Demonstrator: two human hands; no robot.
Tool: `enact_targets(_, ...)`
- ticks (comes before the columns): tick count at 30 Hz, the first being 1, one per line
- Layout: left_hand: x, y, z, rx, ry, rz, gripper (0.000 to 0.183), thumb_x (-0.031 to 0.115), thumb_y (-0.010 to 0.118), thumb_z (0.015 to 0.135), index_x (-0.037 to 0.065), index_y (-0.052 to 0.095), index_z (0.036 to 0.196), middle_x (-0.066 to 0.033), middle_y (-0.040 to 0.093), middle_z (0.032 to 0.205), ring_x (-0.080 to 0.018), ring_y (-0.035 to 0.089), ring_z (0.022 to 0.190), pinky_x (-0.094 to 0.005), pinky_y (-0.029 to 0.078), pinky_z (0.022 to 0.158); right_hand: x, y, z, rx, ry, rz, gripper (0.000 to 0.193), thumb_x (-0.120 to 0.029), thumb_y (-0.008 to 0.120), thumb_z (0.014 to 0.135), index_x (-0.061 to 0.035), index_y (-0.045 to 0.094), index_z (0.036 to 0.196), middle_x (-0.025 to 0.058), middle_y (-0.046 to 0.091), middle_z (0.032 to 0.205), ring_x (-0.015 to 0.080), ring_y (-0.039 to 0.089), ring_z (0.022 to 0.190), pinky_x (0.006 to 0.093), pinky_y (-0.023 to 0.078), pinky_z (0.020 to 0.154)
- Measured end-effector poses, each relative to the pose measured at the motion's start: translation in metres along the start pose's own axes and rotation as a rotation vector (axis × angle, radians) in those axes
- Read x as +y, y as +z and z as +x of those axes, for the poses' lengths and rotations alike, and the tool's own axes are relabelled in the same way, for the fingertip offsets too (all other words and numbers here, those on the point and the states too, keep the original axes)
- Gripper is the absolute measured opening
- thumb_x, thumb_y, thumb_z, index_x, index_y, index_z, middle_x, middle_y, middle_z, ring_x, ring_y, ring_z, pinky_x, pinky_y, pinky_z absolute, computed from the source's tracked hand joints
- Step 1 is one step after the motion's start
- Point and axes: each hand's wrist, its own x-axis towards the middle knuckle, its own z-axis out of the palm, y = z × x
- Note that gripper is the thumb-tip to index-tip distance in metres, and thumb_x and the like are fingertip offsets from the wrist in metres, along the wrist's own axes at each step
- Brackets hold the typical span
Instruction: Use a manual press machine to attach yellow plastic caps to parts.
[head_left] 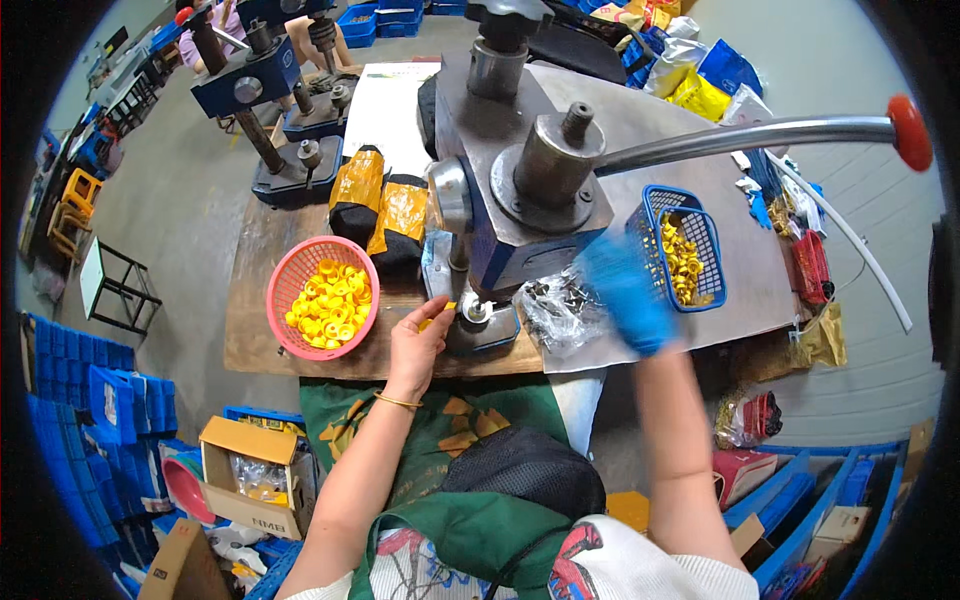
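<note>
My bare left hand (416,342) pinches a small yellow plastic part (447,308) beside the base of a hand lever press (545,190). A white round piece (477,309) sits on that base under the ram. To the left stands a pink basket (277,322) with many yellow plastic caps (330,305). My right hand (628,290), in a blue glove, is smeared by motion between a clear plastic bag (560,312) of small dark parts and a blue basket (716,250) with yellow pieces (682,262). Its fingers cannot be made out.
The press's long lever (750,140) with a red knob (910,133) reaches out to the right. Black bundles wrapped in orange tape (402,215) lie left of the press. Another press (250,95) stands farther left. A cardboard box (250,470) and blue crates (75,350) are at lower left.
</note>
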Motion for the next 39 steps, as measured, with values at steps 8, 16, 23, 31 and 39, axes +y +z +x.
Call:
enact_targets(8, -0.003, -0.007, 0.005, 0.021, 0.179, 0.269, 0.025, 0.006, 0.066, 0.081, 0.003, 0.065, 0.106, 0.0033, 0.060, 0.078, -0.0004, 0.046, 0.059, -0.0160, 0.036, 0.050, 0.058, 0.132, -0.031, -0.096, -0.160, -0.133, 0.024, -0.014, 0.058, 0.084, -0.0022, 0.054, 0.105, 0.0209, 0.056, 0.091, 0.0399, 0.054, 0.083, 0.0436, 0.044, 0.072)
enact_targets(16, 0.002, 0.024, 0.005, -0.104, 0.657, 0.809, 0.017, 0.006, 0.069, 0.073, -0.003, 0.060, 0.085, -0.0146, 0.056, 0.079, -0.0246, 0.057, 0.067, -0.0291, 0.045, 0.061, 0.060, 0.104, -0.036, -0.167, 0.125, -0.084, 0.032, -0.019, 0.062, 0.080, 0.0001, 0.050, 0.103, 0.0221, 0.056, 0.084, 0.0406, 0.055, 0.077, 0.0439, 0.045, 0.068)
enact_targets(23, -0.014, -0.003, 0.010, 0.007, 0.664, 0.688, 0.027, 0.002, 0.056, 0.082, 0.001, 0.060, 0.108, -0.0090, 0.062, 0.094, -0.0093, 0.053, 0.063, -0.0225, 0.045, 0.057, 0.047, 0.085, -0.012, -0.418, 0.047, -0.337, 0.030, -0.020, 0.067, 0.074, -0.0008, 0.055, 0.094, 0.0193, 0.060, 0.084, 0.0378, 0.058, 0.081, 0.0439, 0.047, 0.069)
enact_targets(31, -0.007, -0.006, -0.002, -0.002, 0.161, 0.059, 0.028, -0.002, 0.046, 0.085, 0.000, 0.055, 0.111, -0.0031, 0.057, 0.089, -0.0043, 0.047, 0.061, -0.0175, 0.036, 0.049, 0.045, 0.100, 0.002, -0.329, -0.119, -0.208, 0.026, -0.023, 0.067, 0.074, -0.0103, 0.064, 0.097, 0.0164, 0.063, 0.088, 0.0378, 0.059, 0.082, 0.0431, 0.047, 0.069)
enact_targets(39, -0.002, -0.008, -0.004, -0.008, 0.028, 0.111, 0.030, 0.001, 0.045, 0.086, -0.002, 0.055, 0.114, -0.0006, 0.054, 0.089, -0.0036, 0.044, 0.058, -0.0174, 0.032, 0.048, 0.020, 0.049, 0.011, -0.248, 0.135, -0.138, 0.027, -0.016, 0.064, 0.076, -0.0020, 0.062, 0.100, 0.0222, 0.062, 0.093, 0.0367, 0.060, 0.082, 0.0396, 0.048, 0.072)
